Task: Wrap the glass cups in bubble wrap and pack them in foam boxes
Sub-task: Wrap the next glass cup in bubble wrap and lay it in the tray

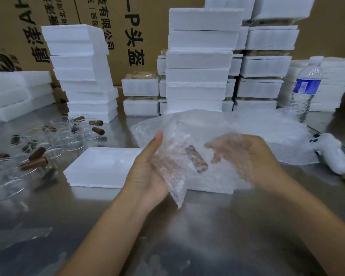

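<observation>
1. Position of the work. I see one glass cup (196, 161) inside a sheet of bubble wrap (173, 136), held above the desk (187, 226) in front of an open foam box (102, 166). Only the cup's brown handle shows clearly through the film.

2. State of the hands. The left hand (145, 170) holds the bundle in its palm, thumb straight up along the sheet. Its fingers are hidden behind the wrap. The right hand (267, 162) lies under the loose side of the sheet, fingers gently curved toward the cup. I cannot tell whether it grips the film.

3. Handling. I judge the cup light, rigid and fragile, and smooth enough to slide inside the film. The wrap is soft, limp and springy, and will likely unfold if released. Support the bundle from beneath, around the cup body. Do not lift by the handle or by a loose corner of the film.

4. Surface. The desk is bare polished metal, hard and reflective. A dropped cup would get no cushioning.

5. Surroundings.
- Unwrapped cups (68, 134) lie at the left.
- Spare wrap sheets (287, 140) lie at the right, beside a water bottle (307, 86) and a white controller (335, 156).
- Stacked foam boxes (197, 62) stand behind, against cardboard cartons (127, 26).
</observation>
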Action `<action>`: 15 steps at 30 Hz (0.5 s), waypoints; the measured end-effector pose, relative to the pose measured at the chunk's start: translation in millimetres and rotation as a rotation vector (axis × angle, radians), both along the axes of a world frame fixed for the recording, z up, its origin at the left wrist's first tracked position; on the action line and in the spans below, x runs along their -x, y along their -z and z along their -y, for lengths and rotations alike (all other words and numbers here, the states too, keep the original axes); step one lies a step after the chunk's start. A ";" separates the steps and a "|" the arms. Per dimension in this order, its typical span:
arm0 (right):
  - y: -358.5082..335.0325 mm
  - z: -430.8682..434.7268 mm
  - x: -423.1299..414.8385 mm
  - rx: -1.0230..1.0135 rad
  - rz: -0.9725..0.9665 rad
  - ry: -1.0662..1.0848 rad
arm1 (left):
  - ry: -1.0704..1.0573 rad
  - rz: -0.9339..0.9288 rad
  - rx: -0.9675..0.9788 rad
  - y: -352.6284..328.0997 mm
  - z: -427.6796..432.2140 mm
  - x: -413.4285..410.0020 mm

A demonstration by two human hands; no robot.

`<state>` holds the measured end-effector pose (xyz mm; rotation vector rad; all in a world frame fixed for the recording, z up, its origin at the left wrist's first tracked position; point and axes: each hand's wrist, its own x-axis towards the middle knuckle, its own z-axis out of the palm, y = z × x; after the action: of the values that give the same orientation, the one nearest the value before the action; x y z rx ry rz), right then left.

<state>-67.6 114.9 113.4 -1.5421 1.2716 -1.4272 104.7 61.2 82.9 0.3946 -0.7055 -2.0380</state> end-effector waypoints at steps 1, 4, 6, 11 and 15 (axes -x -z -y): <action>0.6 2.4 3.2 0.096 -0.031 0.123 | -0.039 -0.057 -0.034 -1.8 3.2 -1.6; 5.9 6.8 9.9 0.278 0.084 0.393 | -0.164 -0.198 -0.073 -2.5 9.7 -9.3; 9.8 10.4 8.1 0.206 0.118 0.372 | -0.204 -0.266 -0.075 -1.8 12.0 -11.7; 26.4 10.8 -8.6 0.080 -0.266 0.172 | -0.142 -0.241 -0.025 -2.2 6.8 -7.9; 25.8 12.0 -4.8 0.186 -0.069 0.206 | -0.087 -0.223 -0.016 -1.6 3.9 -5.1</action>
<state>-62.9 102.9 87.5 -1.6314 1.4052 -1.6766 109.8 57.3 84.5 0.1993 -0.5276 -1.9689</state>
